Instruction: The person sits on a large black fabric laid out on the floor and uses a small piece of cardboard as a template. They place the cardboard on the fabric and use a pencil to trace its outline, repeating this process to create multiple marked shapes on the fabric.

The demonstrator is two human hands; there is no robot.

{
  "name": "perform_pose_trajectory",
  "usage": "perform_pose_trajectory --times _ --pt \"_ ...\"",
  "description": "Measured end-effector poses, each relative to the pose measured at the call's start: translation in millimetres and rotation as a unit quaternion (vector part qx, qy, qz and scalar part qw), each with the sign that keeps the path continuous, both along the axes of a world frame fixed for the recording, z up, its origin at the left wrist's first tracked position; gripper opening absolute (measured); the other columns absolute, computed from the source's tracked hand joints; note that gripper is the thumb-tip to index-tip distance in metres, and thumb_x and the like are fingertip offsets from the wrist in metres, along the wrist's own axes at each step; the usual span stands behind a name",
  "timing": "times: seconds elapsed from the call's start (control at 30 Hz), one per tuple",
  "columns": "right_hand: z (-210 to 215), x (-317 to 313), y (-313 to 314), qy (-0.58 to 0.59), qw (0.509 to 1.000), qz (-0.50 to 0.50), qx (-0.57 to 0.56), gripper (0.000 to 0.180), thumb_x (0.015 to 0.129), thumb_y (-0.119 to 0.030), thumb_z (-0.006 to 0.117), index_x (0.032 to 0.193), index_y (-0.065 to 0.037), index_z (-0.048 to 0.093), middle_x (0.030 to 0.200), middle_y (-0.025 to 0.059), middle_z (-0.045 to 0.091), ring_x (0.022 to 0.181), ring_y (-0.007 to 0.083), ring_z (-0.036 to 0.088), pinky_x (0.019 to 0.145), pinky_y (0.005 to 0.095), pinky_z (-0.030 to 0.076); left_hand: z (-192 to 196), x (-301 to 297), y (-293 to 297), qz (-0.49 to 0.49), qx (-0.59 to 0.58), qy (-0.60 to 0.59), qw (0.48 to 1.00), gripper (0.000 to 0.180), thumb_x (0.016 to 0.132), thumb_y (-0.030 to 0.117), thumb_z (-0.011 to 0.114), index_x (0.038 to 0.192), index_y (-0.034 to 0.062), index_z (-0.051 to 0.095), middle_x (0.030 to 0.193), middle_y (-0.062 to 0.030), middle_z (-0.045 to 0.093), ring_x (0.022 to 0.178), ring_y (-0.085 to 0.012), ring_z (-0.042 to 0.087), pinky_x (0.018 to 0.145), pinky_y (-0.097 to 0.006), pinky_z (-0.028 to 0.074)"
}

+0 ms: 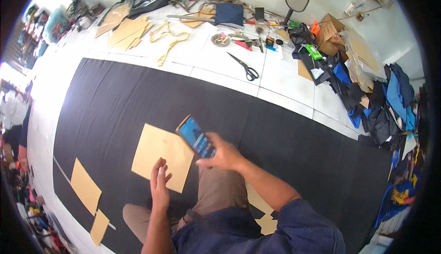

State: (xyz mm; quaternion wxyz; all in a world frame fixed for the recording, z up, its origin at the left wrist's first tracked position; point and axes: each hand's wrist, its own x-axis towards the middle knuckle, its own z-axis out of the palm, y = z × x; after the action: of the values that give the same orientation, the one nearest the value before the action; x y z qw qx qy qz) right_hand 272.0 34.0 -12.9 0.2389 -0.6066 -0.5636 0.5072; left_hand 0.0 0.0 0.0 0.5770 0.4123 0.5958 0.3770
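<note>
A smartphone [195, 135] with a lit blue screen is gripped in my right hand [222, 153], in front of my knee. My left hand [160, 179] holds nothing; its fingers are parted and partly curled over the lower edge of a large tan paper pattern piece [158, 150]. Whether the left fingers touch that paper I cannot tell. The piece lies flat on a wide black cloth [138, 95] spread over white floor tiles. Two smaller tan pattern pieces [86, 185] lie to the left, and more tan paper [258, 198] shows partly hidden beside my right leg.
Black-handled scissors [245, 67] lie on the tiles beyond the cloth. Farther back are a yellow tape measure [172, 40], a round tin [220, 39] and stacked tan patterns [128, 32]. Fabric scraps [342, 77] and a cardboard box [330, 31] crowd the right side.
</note>
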Motion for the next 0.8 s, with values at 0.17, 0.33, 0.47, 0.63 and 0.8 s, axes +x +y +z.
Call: perform_pose_trajectory --times 0.17,0.33,0.47,0.63,0.8 --pt "-56.2 122.1 84.4 -0.13 0.968 -0.209 -0.046 0.098 0.07 -0.046 0.09 0.143 0.003 0.048 0.14 0.0266 0.051 0.129 0.038 0.056 0.107 0.0466 0.049 -76.2 29.9 121.4 -0.146 -0.077 0.288 0.943 0.075 0.095 0.036 0.072 0.153 -0.0002 0.04 0.154 -0.0253 0.045 0.142 -0.0399 0.043 0.115 -0.049 0.038" --pt "-131.9 291.5 175.7 -0.165 0.927 -0.332 -0.058 0.097 0.068 -0.051 0.089 0.139 0.004 0.052 0.134 0.0246 0.059 0.118 0.0366 0.064 0.101 0.0445 0.052 -186.8 82.1 246.0 -0.236 -0.007 0.475 0.848 0.103 0.082 0.052 0.082 0.16 0.0085 0.03 0.162 -0.0325 0.023 0.152 -0.0493 0.021 0.12 -0.056 0.029" --pt "-176.0 378.4 247.2 -0.31 0.865 -0.386 -0.083 0.084 0.066 -0.055 0.086 0.13 -0.004 0.062 0.127 0.0201 0.067 0.12 0.0361 0.064 0.1 0.0465 0.052 -201.9 138.4 290.9 -0.241 -0.106 0.516 0.815 0.122 0.073 0.057 0.087 0.163 0.0114 0.019 0.165 -0.0348 0.011 0.154 -0.0505 0.015 0.12 -0.059 0.027" --pt "-245.4 494.6 327.0 -0.308 0.851 -0.396 -0.153 0.07 0.068 -0.055 0.083 0.111 -0.001 0.072 0.112 0.0206 0.074 0.105 0.0329 0.071 0.091 0.0437 0.054 -203.9 148.9 295.2 -0.227 -0.106 0.488 0.836 0.135 0.062 0.047 0.096 0.164 0.0116 0.015 0.164 -0.0364 0.008 0.152 -0.0539 0.015 0.118 -0.062 0.028" --pt "-272.4 555.8 401.0 -0.46 0.827 -0.292 -0.137 0.104 0.072 -0.07 0.076 0.132 0.013 0.06 0.134 0.0293 0.063 0.124 0.0396 0.061 0.107 0.0428 0.045 -201.9 147.0 306.0 -0.259 -0.159 0.541 0.785 0.135 0.066 0.061 0.088 0.164 0.0079 0.013 0.163 -0.0408 0.006 0.152 -0.056 0.012 0.12 -0.061 0.027"
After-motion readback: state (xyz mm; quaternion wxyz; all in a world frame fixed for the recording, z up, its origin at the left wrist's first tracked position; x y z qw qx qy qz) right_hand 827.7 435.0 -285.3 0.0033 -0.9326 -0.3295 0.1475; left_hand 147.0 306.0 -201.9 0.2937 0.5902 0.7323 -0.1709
